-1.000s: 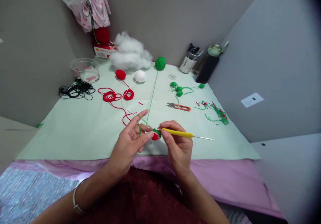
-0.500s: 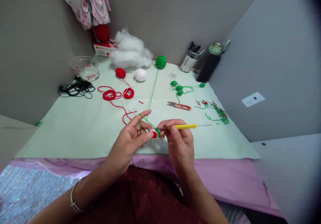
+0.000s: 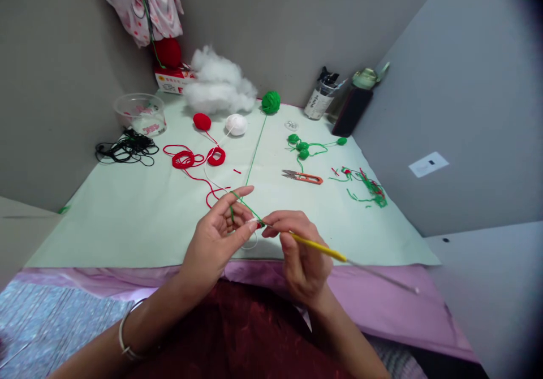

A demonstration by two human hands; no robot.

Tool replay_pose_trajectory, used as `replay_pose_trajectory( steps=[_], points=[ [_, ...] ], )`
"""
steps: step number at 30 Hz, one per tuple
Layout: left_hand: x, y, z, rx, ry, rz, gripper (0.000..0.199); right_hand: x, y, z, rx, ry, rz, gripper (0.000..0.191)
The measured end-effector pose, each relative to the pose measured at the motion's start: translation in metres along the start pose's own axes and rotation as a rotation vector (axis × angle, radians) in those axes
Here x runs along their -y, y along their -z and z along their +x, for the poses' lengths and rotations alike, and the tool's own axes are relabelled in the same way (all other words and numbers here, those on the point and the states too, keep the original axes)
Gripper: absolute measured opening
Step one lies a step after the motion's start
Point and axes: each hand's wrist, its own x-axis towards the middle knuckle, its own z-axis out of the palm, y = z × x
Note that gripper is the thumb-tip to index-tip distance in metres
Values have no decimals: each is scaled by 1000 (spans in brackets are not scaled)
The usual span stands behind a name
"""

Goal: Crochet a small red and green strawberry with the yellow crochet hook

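My left hand (image 3: 220,226) pinches a small crochet piece (image 3: 259,225) in red, white and green between thumb and fingers. Green yarn (image 3: 254,157) loops over its raised index finger and runs back to a green yarn ball (image 3: 270,102). In my right hand (image 3: 303,249) is a crochet hook (image 3: 324,248) with a yellow handle, its shaft slanting down to the right. The hook's tip meets the crochet piece, mostly hidden by fingers. A white strand (image 3: 250,247) hangs below my left thumb.
Orange thread snips (image 3: 302,177) lie beyond my right hand, near small green crocheted balls (image 3: 302,147). Red yarn (image 3: 183,159), a red ball (image 3: 202,121) and a white ball (image 3: 236,124) sit to the left. Behind are white stuffing (image 3: 218,85), a plastic tub (image 3: 139,113) and a pen cup (image 3: 319,102).
My right hand has turned, and the hook's back end has swung down and toward me. The crochet piece has tipped, showing less of its red and green face.
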Motion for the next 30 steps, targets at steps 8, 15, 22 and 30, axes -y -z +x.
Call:
replay_pose_trajectory(
  steps=[8, 15, 22, 30],
  points=[
    [-1, -1, -1, 87, 145, -220, 63, -5, -4, -10, 28, 256, -417, 43],
    [-6, 2, 6, 100, 225, -401, 46, 0, -4, 3, -189, -131, 143, 23],
    [3, -8, 2, 47, 86, -233, 49, -6, -9, 4, -111, -111, 54, 24],
    [-2, -1, 10, 92, 324, -510, 36, -4, -5, 3, -214, -120, 73, 22]
  ],
)
